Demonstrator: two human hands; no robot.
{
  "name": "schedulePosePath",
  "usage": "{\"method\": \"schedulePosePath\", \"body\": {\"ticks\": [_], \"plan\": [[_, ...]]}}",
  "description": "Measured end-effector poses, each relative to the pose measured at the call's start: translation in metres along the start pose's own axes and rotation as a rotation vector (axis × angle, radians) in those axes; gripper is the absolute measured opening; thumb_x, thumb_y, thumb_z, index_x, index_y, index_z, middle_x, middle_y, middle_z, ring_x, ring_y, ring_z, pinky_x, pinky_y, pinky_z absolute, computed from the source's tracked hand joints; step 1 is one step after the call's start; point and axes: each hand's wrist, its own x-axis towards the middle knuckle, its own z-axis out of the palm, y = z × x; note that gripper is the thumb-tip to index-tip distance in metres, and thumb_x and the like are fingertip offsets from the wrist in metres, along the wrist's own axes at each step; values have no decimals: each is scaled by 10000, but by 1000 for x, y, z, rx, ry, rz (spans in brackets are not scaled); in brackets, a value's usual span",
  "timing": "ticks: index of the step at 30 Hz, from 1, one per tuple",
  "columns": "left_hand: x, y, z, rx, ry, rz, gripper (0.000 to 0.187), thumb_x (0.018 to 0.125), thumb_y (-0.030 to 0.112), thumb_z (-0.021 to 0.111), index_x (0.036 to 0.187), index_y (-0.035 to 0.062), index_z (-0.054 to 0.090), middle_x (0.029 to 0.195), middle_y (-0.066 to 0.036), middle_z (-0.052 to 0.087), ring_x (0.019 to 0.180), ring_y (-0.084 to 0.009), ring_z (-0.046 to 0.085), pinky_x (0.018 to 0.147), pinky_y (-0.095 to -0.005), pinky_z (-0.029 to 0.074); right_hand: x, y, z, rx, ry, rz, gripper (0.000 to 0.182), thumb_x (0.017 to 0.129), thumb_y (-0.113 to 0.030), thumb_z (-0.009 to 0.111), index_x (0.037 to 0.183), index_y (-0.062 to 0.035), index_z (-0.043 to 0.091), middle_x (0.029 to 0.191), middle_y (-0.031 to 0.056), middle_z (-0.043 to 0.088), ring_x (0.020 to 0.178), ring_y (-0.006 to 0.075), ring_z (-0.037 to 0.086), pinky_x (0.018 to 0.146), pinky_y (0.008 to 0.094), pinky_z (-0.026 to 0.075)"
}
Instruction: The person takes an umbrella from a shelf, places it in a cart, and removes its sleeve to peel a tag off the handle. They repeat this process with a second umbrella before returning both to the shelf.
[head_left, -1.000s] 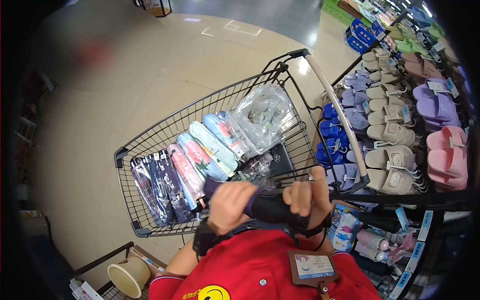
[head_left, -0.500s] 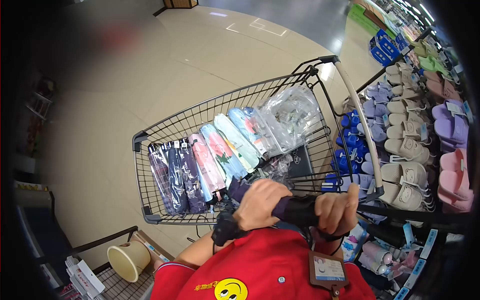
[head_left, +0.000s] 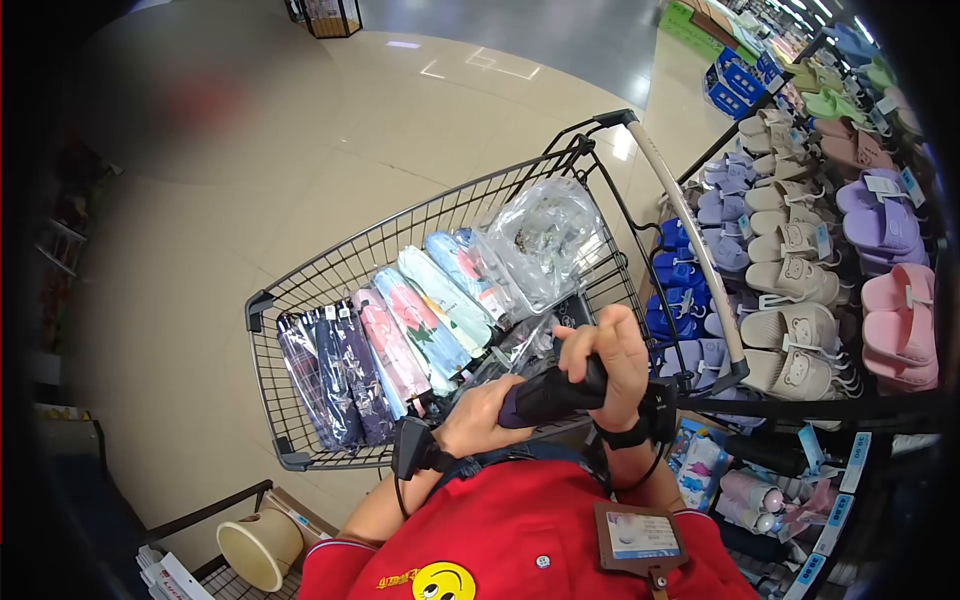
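Note:
My left hand (head_left: pixel 477 418) is wrapped round the dark purple fabric of a folded umbrella (head_left: pixel 545 398), in front of my red shirt. At the umbrella's black handle end, my right hand (head_left: pixel 612 365) has its fingers curled round the top. Just beyond both hands stands a wire shopping cart (head_left: pixel 350 243). Wrapped umbrellas lie side by side in it, among them a dark one (head_left: pixel 340 375), a pink one (head_left: pixel 390 345) and a pale green one (head_left: pixel 445 300). Clear plastic packaging (head_left: pixel 550 240) fills the cart's end near its handle.
Racks of beige slippers (head_left: pixel 795 275), purple slippers (head_left: pixel 880 225) and pink slippers (head_left: pixel 900 325) stand on the right. Below them is a shelf with packaged umbrellas (head_left: pixel 750 500). A cream bucket (head_left: pixel 260 550) sits at the lower left. Blue crates (head_left: pixel 735 85) are at the upper right.
The cart and slippers appear further left in view. My right hand has risen and turned, its fingers now over the handle end. My left hand sits slightly lower on the umbrella.

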Motion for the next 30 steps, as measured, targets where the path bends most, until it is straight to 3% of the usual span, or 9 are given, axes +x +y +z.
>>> {"method": "schedulePosePath", "body": {"ticks": [4, 6, 9, 12, 14, 15, 25, 27, 30], "plan": [[0, 9, -4, -126, -39, -159, 552, 665, 216, 791, 1079, 3, 495, 900, -163, 603, 847, -283, 629, 730, -348, 488, 20, -1, 7, -98, -78, 19, 108, 989, -186, 338, 980, -79, 353, 598, 61, 511, 567, 151, 493, 846, 339, 411], [4, 17, -5, -272, 50, -145, 673, 666, 177, 810, 1179, 6, 409, 1047, -154, 574, 986, -232, 587, 834, -317, 459, 25, 0, 12, -22, -68, 28, 126, 990, -194, 339, 991, -69, 359, 589, 71, 505, 559, 162, 499, 745, 325, 456], [6, 18, -8, -470, 208, 38, 640, 727, 132, 767, 1211, 31, 360, 1071, -170, 559, 1069, -236, 553, 894, -337, 431, 30, 3, 16, 128, 121, 37, 186, 985, -218, 358, 1022, -37, 381, 562, 90, 482, 527, 187, 498, 546, 298, 473], [-7, 6, -21, -525, 260, 121, 469, 778, 87, 707, 1146, 32, 421, 1128, -191, 547, 1101, -268, 541, 937, -366, 411, 33, 4, 13, 157, 125, 94, 192, 985, -220, 355, 1014, -33, 388, 559, 89, 481, 518, 186, 494, 549, 301, 474], [-8, 3, -35, -343, 130, 184, 331, 795, 89, 683, 1061, 29, 495, 1199, -201, 527, 1091, -292, 549, 921, -359, 424, 34, 5, 11, 175, 86, 123, 186, 986, -224, 361, 1024, -43, 375, 588, 104, 508, 527, 171, 506, 548, 281, 470], [-7, 12, -39, -368, 146, 145, 140, 804, 69, 653, 909, 27, 570, 1237, -207, 510, 1074, -326, 554, 897, -364, 441, 36, 5, 10, 189, 44, 145, 182, 986, -229, 367, 1033, -53, 362, 618, 118, 536, 535, 155, 519, 546, 260, 465], [4, 29, -48, -46, 192, 358, 87, 729, 14, 673, 796, 20, 618, 1249, -217, 501, 1048, -287, 577, 863, -336, 466, 35, -3, 30, 96, -84, 89, 169, 980, -197, 392, 1020, -34, 369, 654, 100, 551, 594, 124, 517, 633, 240, 439], [5, 37, -45, -253, 314, 347, 83, 788, -13, 633, 837, 15, 571, 1191, -246, 521, 1098, -313, 548, 889, -374, 473, 28, 7, 34, -172, -220, -17, 132, 979, -160, 396, 1007, -32, 376, 694, 76, 550, 650, 107, 505, 678, 231, 415], [12, 32, -40, -457, 450, 296, 107, 771, -57, 626, 840, 6, 576, 1187, -224, 507, 1074, -320, 558, 921, -379, 456, 27, 26, 36, -86, -127, -105, 102, 980, -134, 387, 992, -33, 385, 733, 65, 545, 695, 98, 492, 686, 237, 403]]}}
